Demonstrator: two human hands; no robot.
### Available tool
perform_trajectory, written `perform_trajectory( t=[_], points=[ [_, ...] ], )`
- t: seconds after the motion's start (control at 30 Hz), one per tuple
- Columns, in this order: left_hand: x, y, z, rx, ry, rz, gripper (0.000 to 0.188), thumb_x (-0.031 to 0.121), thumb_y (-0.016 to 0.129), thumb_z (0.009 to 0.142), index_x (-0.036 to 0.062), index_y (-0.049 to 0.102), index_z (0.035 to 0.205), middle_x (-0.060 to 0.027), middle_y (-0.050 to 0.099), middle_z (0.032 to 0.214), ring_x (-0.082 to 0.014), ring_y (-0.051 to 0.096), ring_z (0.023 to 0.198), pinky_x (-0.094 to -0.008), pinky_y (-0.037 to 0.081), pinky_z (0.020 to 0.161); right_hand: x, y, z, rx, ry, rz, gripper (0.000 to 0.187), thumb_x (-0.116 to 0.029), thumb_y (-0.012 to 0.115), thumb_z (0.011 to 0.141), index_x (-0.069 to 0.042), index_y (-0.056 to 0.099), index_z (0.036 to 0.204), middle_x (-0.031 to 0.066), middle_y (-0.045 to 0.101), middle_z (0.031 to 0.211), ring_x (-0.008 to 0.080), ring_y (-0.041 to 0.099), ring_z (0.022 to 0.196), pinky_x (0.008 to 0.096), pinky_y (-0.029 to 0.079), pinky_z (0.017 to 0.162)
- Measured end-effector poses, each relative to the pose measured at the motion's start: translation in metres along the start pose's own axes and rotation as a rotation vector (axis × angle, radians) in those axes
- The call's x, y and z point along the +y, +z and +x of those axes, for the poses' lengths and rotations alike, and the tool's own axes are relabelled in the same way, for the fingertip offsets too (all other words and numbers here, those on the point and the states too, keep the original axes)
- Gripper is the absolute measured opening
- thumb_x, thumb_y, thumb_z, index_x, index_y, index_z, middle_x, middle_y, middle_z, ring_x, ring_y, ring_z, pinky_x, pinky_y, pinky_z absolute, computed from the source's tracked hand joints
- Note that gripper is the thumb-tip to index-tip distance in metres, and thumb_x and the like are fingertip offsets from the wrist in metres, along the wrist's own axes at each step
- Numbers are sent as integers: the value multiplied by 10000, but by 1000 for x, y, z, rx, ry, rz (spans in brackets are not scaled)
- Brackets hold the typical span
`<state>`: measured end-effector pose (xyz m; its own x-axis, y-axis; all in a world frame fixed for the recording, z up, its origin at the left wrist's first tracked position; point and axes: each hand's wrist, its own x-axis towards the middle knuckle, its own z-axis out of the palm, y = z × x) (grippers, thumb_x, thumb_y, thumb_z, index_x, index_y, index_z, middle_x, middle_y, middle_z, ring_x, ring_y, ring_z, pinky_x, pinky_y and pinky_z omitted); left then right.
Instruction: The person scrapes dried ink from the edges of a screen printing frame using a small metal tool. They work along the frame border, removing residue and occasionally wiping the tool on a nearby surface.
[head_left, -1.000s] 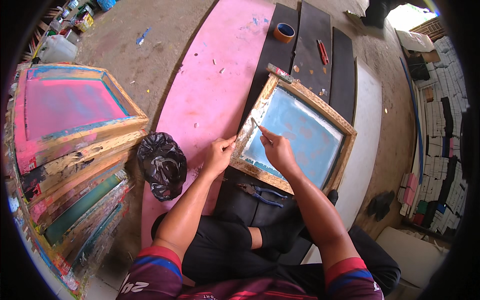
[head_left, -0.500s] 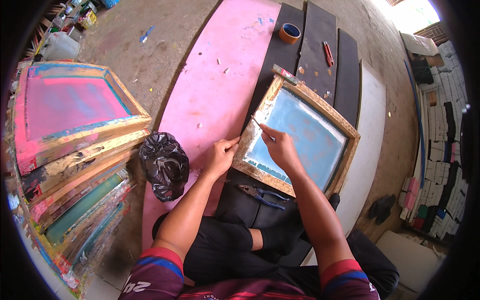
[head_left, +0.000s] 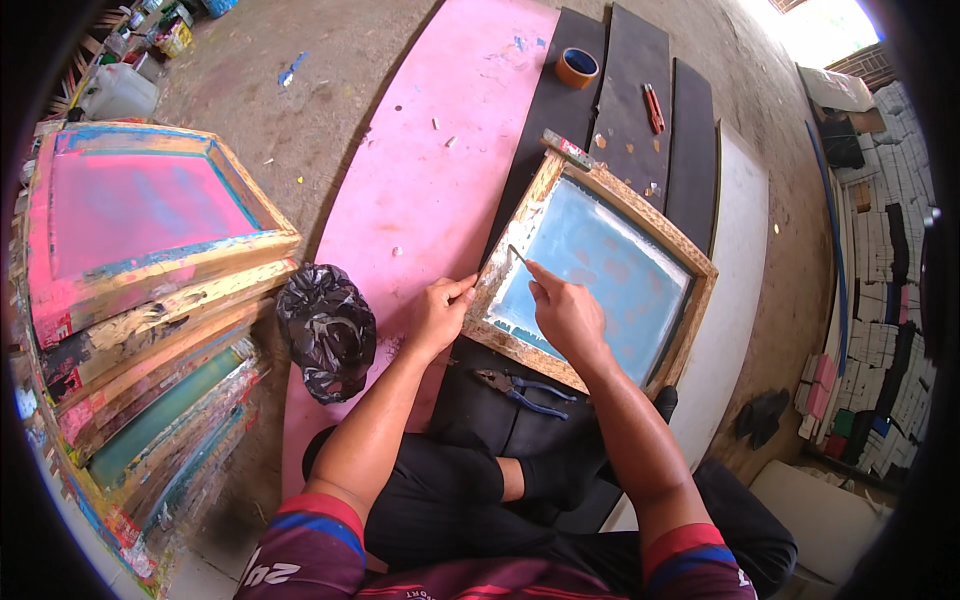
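Seated cross-legged on the floor, with a wooden-framed printing screen propped at about one o'clock from the lap, its pale blue mesh facing up. Left hand pinched together on the frame's near-left rail, steadying it. Right hand closed around a thin metal tool, tip resting at the mesh's left edge just inside the wood. Blue-handled pliers lying on the dark cloth at six o'clock from the screen, touching neither hand. Black plastic bag bunched at nine o'clock from the left hand, on the pink board. Stack of paint-crusted frames further out at nine. Tape roll and red cutter well apart at twelve.

Likely light but rigid along the rails (mesh taut, thin, probably easy to puncture or tear). Best gripped by the wooden rails or corners, never by pressing the fabric.
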<state>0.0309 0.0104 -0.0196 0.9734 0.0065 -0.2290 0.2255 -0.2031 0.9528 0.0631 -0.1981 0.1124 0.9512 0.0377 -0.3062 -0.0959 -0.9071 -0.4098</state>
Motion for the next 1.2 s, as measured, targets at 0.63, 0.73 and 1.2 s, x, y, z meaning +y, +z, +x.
perform_trajectory(
  t=[0.63,0.73,1.2],
  points=[
    [7,2,0,4,-66,-6,327,98,703,1036,2,742,1347,-48,671,970,-119,612,931,-289,488,855,20,23,11,-93,16,203,453,-261,670,1086,-88,636,1502,153,832,1057,282,787,884,455,587,804],
    [11,1,-1,-5,-68,-42,339,95,706,1033,0,736,1357,-50,678,989,-121,615,938,-289,490,864,40,39,22,-112,66,606,437,-270,669,1097,-97,652,1497,75,760,867,194,656,703,393,525,654],
    [6,1,3,-8,-23,-49,334,135,682,1029,44,752,1342,-132,727,1001,-227,705,934,-358,545,858,37,15,21,-222,210,794,360,-280,648,1113,-109,728,1419,19,659,730,83,544,600,287,461,563]
  ],
)
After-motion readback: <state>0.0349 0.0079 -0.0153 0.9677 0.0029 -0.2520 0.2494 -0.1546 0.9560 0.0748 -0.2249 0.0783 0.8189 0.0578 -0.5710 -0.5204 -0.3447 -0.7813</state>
